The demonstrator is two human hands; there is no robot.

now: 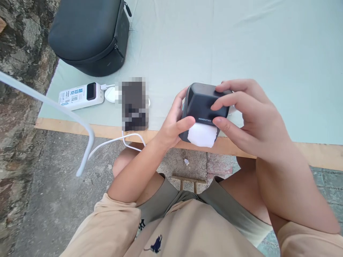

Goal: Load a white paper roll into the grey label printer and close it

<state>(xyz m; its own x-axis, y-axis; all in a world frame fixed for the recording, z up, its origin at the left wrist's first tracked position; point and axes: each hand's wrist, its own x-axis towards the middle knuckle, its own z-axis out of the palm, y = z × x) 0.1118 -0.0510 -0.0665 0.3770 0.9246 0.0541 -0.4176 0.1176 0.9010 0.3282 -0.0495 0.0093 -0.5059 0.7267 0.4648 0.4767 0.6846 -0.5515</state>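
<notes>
A small dark label printer [201, 103] is held over the front edge of the table, with a white strip of paper [202, 135] hanging out of its lower side. My left hand [174, 123] grips its left side, the thumb resting by the paper slot. My right hand [245, 112] wraps over its top and right side, fingers curled onto the dark casing. Both hands are shut on the printer.
The table [268, 53] wears a pale green cloth. A dark zipped case [89, 34] stands at the back left. A white power bank [80, 96] with a white cable [125, 141], a white round object and a blurred dark device [134, 103] lie left of the hands. Concrete floor below.
</notes>
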